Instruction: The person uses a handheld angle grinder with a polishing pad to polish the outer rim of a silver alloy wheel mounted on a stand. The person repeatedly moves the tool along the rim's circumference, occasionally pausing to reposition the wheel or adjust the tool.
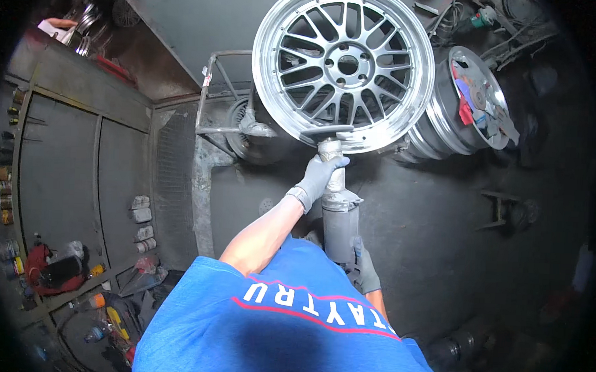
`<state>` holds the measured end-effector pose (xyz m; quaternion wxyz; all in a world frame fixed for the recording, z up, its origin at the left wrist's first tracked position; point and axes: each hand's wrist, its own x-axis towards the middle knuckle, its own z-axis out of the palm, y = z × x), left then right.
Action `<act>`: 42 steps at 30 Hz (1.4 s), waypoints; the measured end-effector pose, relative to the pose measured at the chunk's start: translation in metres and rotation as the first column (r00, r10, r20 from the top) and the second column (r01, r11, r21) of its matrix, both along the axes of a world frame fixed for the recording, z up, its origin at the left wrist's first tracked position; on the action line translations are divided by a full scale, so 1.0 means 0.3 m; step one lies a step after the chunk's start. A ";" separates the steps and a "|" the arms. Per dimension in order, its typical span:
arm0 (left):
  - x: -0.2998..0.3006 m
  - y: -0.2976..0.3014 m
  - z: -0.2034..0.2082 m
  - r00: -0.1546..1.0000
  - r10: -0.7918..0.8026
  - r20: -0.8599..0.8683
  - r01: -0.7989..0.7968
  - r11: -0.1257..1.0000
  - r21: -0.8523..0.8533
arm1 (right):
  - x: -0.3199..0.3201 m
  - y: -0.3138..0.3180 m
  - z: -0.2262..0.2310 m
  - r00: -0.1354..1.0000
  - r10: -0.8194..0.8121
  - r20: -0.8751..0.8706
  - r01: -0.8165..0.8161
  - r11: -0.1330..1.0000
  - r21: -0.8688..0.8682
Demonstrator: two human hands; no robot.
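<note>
A silver multi-spoke alloy wheel (348, 64) with a bright polished rim stands in front of me, facing up toward the view. Against its lower lip rests the dark disc of a power polisher (340, 228), whose neck is wrapped in pale tape. My left hand (320, 175), in a grey glove, is wrapped round that taped neck just below the disc. Farther down, my right hand (366, 265), also gloved, grips the rear of the tool's grey body; some of its fingers are hidden behind it.
A metal pipe frame (210, 92) stands left of the wheel, with another wheel (247, 134) behind it. At the right, a wheel (440, 129) holds coloured scraps (478, 104). Shelving with bottles and cans (5, 193) lines the left. A small stool (500, 209) stands on the right floor.
</note>
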<state>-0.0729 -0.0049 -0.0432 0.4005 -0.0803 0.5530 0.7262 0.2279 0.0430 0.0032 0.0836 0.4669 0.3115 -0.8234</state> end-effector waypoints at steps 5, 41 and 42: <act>-0.096 -0.078 0.042 0.993 -0.022 -0.117 0.015 0.998 -0.060 | -0.040 -0.102 -0.157 0.998 0.070 -0.009 -0.069 0.993 0.099; 0.232 0.447 -0.022 0.939 0.275 0.205 -0.311 0.935 0.172 | 0.120 0.847 0.045 0.893 0.429 0.133 -0.438 0.768 0.467; 0.230 0.428 -0.013 0.940 0.271 0.209 -0.307 0.938 0.159 | 0.144 0.832 -0.028 0.896 0.432 0.103 -0.421 0.753 0.506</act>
